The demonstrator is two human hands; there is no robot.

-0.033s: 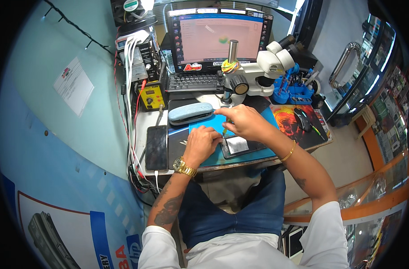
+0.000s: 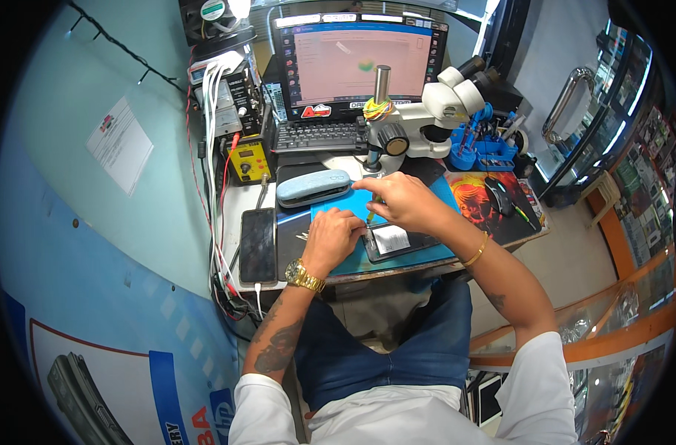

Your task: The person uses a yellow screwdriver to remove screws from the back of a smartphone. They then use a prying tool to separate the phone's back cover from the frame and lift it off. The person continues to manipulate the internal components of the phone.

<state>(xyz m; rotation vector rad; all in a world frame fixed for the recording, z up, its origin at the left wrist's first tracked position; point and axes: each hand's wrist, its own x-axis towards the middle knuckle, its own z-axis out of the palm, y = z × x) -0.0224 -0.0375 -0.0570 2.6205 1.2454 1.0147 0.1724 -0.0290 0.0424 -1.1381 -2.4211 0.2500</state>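
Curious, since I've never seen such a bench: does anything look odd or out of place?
Nothing looks spilled. White cables hang untidily at the left side of the bench, and colourful strands wound round the metal post of the microscope look makeshift.

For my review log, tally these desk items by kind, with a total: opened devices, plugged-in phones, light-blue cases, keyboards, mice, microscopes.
Opened device: 1
Plugged-in phone: 1
Light-blue case: 1
Keyboard: 1
Mouse: 1
Microscope: 1
Total: 6
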